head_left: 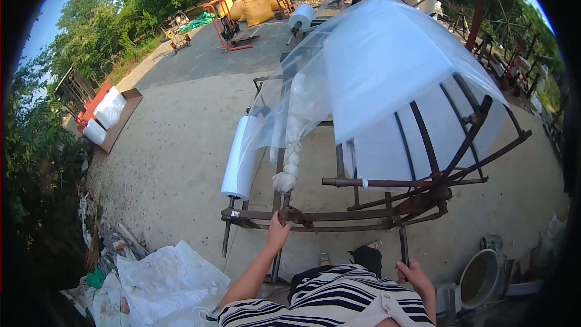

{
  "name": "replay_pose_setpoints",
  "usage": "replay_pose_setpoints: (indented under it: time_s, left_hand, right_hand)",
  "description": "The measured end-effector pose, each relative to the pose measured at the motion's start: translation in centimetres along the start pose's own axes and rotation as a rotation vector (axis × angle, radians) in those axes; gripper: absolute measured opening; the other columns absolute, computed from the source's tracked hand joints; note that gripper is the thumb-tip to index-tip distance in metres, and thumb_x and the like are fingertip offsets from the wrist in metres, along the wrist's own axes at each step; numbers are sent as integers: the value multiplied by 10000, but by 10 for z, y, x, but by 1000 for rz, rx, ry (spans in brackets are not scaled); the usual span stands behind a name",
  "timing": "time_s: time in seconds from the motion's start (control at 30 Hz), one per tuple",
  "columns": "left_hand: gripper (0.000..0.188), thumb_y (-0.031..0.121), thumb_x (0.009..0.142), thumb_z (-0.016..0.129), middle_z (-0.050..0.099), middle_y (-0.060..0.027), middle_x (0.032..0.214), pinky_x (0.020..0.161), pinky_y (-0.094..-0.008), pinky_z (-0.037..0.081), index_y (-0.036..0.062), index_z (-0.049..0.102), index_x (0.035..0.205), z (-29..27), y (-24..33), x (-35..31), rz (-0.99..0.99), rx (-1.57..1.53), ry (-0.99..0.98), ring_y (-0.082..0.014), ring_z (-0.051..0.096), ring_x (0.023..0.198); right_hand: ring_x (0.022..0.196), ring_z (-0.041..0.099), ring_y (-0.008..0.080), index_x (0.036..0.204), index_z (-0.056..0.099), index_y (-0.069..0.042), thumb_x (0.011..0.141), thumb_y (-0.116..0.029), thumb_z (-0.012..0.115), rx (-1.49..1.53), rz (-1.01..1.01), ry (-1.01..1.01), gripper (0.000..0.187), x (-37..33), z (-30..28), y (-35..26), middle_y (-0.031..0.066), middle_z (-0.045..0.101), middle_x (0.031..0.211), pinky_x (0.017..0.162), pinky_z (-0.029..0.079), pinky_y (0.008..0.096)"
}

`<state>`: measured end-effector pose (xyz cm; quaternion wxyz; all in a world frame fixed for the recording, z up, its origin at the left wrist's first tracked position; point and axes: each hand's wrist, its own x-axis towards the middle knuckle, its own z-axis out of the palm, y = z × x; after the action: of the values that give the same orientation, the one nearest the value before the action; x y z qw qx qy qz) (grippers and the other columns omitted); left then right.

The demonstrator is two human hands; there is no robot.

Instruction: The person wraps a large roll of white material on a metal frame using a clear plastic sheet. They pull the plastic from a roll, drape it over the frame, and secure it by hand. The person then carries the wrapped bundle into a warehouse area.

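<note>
My left hand (278, 234) is closed around a rusty bar of the metal frame (345, 216), just below the end of a roller wrapped in crumpled plastic (293, 145). My right hand (414, 274) grips the lower end of a dark crank handle (403, 245) that juts toward me from the reel hub. Translucent plastic film (387, 48) stretches over the reel's bars (425, 136) and hangs in loose folds at its left. A white film roll (239, 160) sits on a rod at the frame's left side.
A white sheet (169, 278) lies on the ground at the near left. Nearby at the right stands a round metal basin (479, 278). Farther off are an orange lift truck (225, 27), another film roll (301, 17), yellow sacks (257, 9) and wrapped white rolls (110, 109).
</note>
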<state>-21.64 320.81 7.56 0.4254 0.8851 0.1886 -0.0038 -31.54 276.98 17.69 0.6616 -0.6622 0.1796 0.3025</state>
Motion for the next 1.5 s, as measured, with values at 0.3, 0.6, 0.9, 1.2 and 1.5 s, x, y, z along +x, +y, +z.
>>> replay_pose_setpoints:
  time_s: [0.3,0.6,0.9,1.2,1.5]
  left_hand:
    - [653,264,786,588,448,-223,1267,908,-417,406,33,305,1326,-3,-1,-5,38,62,64,-373,472,1129]
    - [910,293,692,719,190,-210,1439,1041,-481,248,-24,197,1366,-38,92,50,447,381,363,-372,224,1316]
    - [785,360,627,747,406,-150,1344,994,-553,295,78,418,1282,28,173,316,352,779,224,-328,322,1282]
    - [663,225,662,705,463,-224,1228,932,-542,370,69,425,1242,14,219,343,778,-284,12,-365,501,1090]
    - [437,255,740,669,613,-127,1062,966,-586,300,100,546,1130,71,188,453,481,413,277,-320,540,1083]
  right_hand:
    - [780,569,400,1158,501,10,908,-232,508,-1049,-307,1256,348,-93,-138,-72,241,587,860,673,433,441]
    - [887,568,424,1193,443,-2,901,-295,489,-982,119,1175,416,11,-356,77,254,601,940,722,443,481]
    - [862,569,434,959,501,20,886,-280,517,-795,276,862,310,124,-218,161,248,599,900,706,442,493]
    - [582,554,205,831,545,20,876,-308,553,-258,210,271,331,129,-72,164,120,550,640,562,449,356]
    - [592,516,212,928,567,1,872,-290,571,-252,127,247,296,3,23,-44,134,547,656,579,435,357]
